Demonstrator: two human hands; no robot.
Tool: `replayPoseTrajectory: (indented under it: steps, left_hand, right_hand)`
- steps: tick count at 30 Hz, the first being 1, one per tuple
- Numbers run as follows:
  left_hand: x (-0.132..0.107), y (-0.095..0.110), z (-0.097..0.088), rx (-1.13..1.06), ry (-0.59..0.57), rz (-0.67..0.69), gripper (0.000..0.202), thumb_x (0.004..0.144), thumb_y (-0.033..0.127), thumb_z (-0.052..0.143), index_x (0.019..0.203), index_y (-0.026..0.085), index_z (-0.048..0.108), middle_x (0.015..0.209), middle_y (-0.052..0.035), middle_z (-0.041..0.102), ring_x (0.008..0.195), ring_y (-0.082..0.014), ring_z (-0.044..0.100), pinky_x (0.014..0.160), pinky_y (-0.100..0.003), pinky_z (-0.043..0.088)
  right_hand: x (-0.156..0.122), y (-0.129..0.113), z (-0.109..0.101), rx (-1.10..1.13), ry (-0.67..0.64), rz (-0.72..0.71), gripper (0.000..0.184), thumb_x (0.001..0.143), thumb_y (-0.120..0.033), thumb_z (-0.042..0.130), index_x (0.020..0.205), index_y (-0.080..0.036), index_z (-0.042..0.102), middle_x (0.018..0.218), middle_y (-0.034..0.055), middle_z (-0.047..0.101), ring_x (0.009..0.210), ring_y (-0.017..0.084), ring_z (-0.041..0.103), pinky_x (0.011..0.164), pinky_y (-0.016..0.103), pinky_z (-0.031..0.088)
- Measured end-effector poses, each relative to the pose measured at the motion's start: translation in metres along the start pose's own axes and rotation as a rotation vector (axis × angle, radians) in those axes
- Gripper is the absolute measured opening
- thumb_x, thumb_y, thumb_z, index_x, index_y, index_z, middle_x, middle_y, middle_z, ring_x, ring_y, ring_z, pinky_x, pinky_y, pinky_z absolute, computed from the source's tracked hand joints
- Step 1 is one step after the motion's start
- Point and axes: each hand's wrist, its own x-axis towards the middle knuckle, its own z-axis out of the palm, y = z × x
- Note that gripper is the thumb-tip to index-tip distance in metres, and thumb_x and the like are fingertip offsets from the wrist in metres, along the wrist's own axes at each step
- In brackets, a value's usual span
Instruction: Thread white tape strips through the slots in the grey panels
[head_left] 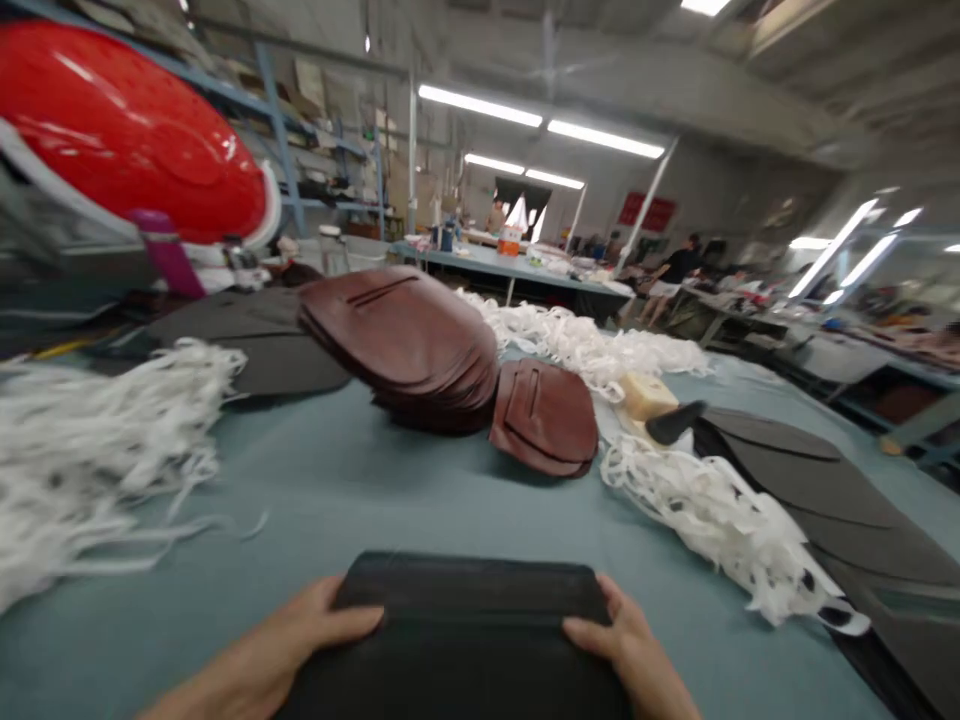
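A black leather-like panel (472, 650) with cut corners and a seam or fold across its upper part sits low in the middle of the head view. My left hand (315, 625) grips its left edge, thumb on top. On the opposite edge, my right hand (626, 640) holds it the same way. The lower part of the panel runs out of view. Beyond it lies a stack of brown leather pieces (409, 340) with a slit on the top one. A smaller brown leather stack (546, 415) lies beside it on the right.
White strip scraps lie in heaps at left (97, 440), at right (712, 510) and behind the brown stacks. Dark grey panels (847, 500) overlap along the right side of the blue-green table (360, 500). A yellowish block (646, 396) and a purple bottle (166, 255) stand farther back.
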Motion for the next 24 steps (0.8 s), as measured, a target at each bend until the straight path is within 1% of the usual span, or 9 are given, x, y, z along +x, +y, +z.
replayPoseTrajectory:
  steps: [2, 5, 7, 10, 14, 16, 19, 22, 24]
  left_hand:
    - [0.01, -0.007, -0.007, -0.052, -0.113, 0.028, 0.043, 0.06, 0.033, 0.079, 0.096, 0.015, 0.065, 0.091, -0.0092, 0.071, 0.087, -0.0287, 0.066, 0.083, -0.04, 0.053]
    - [0.017, -0.012, -0.015, -0.068, -0.118, 0.065, 0.035, 0.063, 0.024, 0.074, 0.094, 0.013, 0.064, 0.089, -0.0092, 0.071, 0.077, -0.0226, 0.066, 0.074, -0.034, 0.052]
    - [0.018, -0.011, -0.017, -0.062, -0.106, 0.086, 0.032, 0.063, 0.022, 0.073, 0.092, 0.012, 0.063, 0.087, -0.0087, 0.07, 0.073, -0.0198, 0.065, 0.07, -0.032, 0.051]
    - [0.017, -0.011, -0.018, -0.067, -0.1, 0.164, 0.034, 0.067, 0.022, 0.07, 0.099, 0.013, 0.06, 0.094, -0.0084, 0.068, 0.079, -0.0184, 0.064, 0.074, -0.03, 0.049]
    - [0.021, -0.012, -0.024, -0.001, 0.01, 0.246, 0.048, 0.074, 0.023, 0.063, 0.118, 0.018, 0.046, 0.111, -0.009, 0.063, 0.088, -0.017, 0.063, 0.076, -0.028, 0.047]
    - [0.024, -0.011, -0.027, 0.091, 0.091, 0.282, 0.045, 0.076, 0.025, 0.059, 0.118, 0.019, 0.044, 0.115, -0.009, 0.06, 0.092, -0.0173, 0.062, 0.077, -0.029, 0.047]
    - [0.03, -0.009, -0.028, 0.293, 0.267, 0.382, 0.038, 0.075, 0.031, 0.058, 0.109, 0.016, 0.049, 0.113, -0.0101, 0.06, 0.106, -0.0214, 0.057, 0.09, -0.034, 0.044]
    - [0.042, -0.008, -0.019, 0.493, 0.38, 0.469, 0.04, 0.075, 0.042, 0.058, 0.106, 0.016, 0.051, 0.111, -0.0101, 0.059, 0.108, -0.0253, 0.055, 0.096, -0.039, 0.041]
    - [0.057, -0.006, -0.003, 0.564, 0.339, 0.498, 0.042, 0.077, 0.048, 0.056, 0.107, 0.018, 0.051, 0.11, -0.0081, 0.059, 0.102, -0.0254, 0.057, 0.092, -0.039, 0.043]
  right_hand:
    - [0.0, 0.004, -0.002, -0.021, 0.076, 0.054, 0.059, 0.057, -0.032, 0.079, 0.11, -0.019, 0.057, 0.102, 0.0062, 0.069, 0.088, 0.026, 0.067, 0.081, 0.038, 0.052]
    - [0.004, 0.007, -0.005, -0.063, 0.115, 0.107, 0.065, 0.058, -0.036, 0.08, 0.115, -0.021, 0.053, 0.11, 0.0072, 0.068, 0.091, 0.026, 0.067, 0.081, 0.038, 0.053]
    - [0.006, 0.007, -0.006, -0.109, 0.109, 0.107, 0.065, 0.059, -0.039, 0.08, 0.115, -0.021, 0.052, 0.109, 0.0071, 0.068, 0.09, 0.026, 0.068, 0.079, 0.037, 0.054]
    - [0.008, 0.007, -0.008, -0.256, 0.145, 0.053, 0.061, 0.059, -0.047, 0.079, 0.108, -0.021, 0.053, 0.1, 0.0078, 0.071, 0.084, 0.026, 0.068, 0.071, 0.034, 0.055]
    - [0.016, 0.01, -0.021, -0.359, 0.252, -0.067, 0.062, 0.057, -0.056, 0.076, 0.101, -0.02, 0.052, 0.082, 0.0057, 0.07, 0.071, 0.023, 0.067, 0.061, 0.031, 0.053]
    - [0.019, 0.014, -0.034, -0.386, 0.313, -0.165, 0.06, 0.059, -0.056, 0.074, 0.102, -0.02, 0.051, 0.074, 0.0025, 0.067, 0.064, 0.019, 0.063, 0.055, 0.028, 0.049]
    - [0.019, 0.02, -0.055, -0.432, 0.402, -0.253, 0.054, 0.065, -0.053, 0.071, 0.103, -0.019, 0.051, 0.072, -0.0001, 0.062, 0.058, 0.014, 0.056, 0.049, 0.025, 0.043]
    - [0.014, 0.02, -0.073, -0.445, 0.478, -0.293, 0.046, 0.07, -0.049, 0.068, 0.1, -0.018, 0.053, 0.071, -0.0007, 0.06, 0.057, 0.013, 0.054, 0.049, 0.025, 0.041]
    - [0.012, 0.018, -0.081, -0.459, 0.536, -0.345, 0.039, 0.073, -0.047, 0.065, 0.097, -0.017, 0.055, 0.071, 0.0002, 0.061, 0.06, 0.015, 0.056, 0.053, 0.026, 0.043]
